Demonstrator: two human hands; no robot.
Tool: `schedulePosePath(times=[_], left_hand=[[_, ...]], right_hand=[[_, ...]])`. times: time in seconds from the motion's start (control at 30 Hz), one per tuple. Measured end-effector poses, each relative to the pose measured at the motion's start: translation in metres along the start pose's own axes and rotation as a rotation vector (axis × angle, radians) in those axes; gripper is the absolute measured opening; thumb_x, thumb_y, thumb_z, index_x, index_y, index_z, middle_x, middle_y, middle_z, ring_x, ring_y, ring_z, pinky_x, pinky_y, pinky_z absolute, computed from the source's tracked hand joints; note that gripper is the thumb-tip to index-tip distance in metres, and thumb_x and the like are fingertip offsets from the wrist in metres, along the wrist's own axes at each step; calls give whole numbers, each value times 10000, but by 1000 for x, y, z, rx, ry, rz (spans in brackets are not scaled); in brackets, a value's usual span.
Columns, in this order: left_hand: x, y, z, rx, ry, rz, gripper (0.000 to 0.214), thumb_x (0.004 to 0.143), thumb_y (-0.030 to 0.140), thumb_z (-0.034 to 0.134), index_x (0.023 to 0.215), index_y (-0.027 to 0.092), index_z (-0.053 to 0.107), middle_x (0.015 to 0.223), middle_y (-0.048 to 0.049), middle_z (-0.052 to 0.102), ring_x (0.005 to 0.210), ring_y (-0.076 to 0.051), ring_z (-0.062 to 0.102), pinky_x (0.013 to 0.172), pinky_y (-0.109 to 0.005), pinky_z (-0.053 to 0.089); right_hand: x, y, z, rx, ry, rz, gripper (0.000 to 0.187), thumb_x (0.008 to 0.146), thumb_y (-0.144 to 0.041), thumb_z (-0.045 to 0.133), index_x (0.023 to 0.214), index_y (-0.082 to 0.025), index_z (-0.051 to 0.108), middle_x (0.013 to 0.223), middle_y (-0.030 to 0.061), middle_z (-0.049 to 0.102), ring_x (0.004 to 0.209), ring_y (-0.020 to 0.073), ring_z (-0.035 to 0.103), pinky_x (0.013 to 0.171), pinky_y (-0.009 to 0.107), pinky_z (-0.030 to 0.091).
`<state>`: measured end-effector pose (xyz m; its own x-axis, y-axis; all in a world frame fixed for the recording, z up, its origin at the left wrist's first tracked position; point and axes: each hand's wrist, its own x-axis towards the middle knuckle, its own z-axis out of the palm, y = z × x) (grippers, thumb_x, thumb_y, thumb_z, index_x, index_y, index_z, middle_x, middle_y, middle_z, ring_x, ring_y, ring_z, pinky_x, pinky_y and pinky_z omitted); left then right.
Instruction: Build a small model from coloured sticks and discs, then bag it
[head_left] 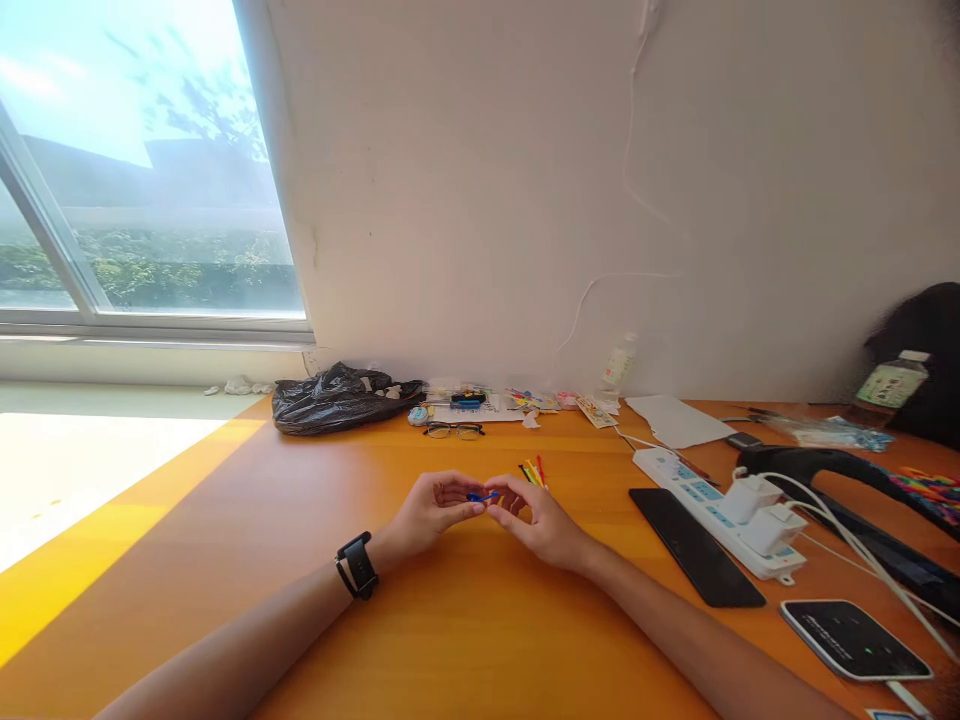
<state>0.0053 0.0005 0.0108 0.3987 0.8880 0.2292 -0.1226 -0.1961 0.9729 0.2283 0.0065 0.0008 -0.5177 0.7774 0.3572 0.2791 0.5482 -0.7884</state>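
Note:
Both of my hands meet over the middle of the wooden table, fingertips almost touching. Between them is a small blue strip, bent or looped; its exact kind is too small to make out. My left hand, with a black watch on its wrist, pinches the left end between thumb and fingers. On the other end, my right hand has its thumb and fingertips closed. Just behind the right hand lie several thin coloured strips in black, yellow and red, partly hidden by it.
Glasses lie beyond my hands, with a black plastic bag at the back left. To the right are a black phone, a power strip with chargers and cables, and a black device. Bottles stand along the back.

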Motion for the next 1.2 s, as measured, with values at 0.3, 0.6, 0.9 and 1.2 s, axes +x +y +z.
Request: schedulePosePath(times=[0.3,0.6,0.9,1.2], left_hand=[[-2,-11,3,141,-54,160,336,871,418,758,1090,163,744,1129,-139,763,1046,-278,714,936,-376,553],[-6,-4,7,237,-32,158,253,904,402,721,1003,170,694,922,-93,744,822,-209,680,755,-311,531],[-6,0,17,386,22,121,298,878,444,728,825,180,600,819,-41,730,729,-168,671,637,-253,526],[2,-31,1,692,118,305,301,863,350,733,1128,220,675,1000,-60,752,871,-189,696,802,-309,570]], right_hand=[[0,-1,5,2,81,-126,303,978,-380,636,1267,-300,681,1148,69,649,1045,221,629,855,360,527],[-1,0,12,45,176,-4,251,937,-405,689,1119,-236,730,1041,78,749,928,240,697,887,422,549],[4,5,14,179,112,83,226,887,-397,738,991,-203,687,968,53,716,913,219,681,872,372,539],[14,26,2,414,202,299,343,782,-472,783,897,-179,644,865,46,706,792,183,663,752,321,534]])
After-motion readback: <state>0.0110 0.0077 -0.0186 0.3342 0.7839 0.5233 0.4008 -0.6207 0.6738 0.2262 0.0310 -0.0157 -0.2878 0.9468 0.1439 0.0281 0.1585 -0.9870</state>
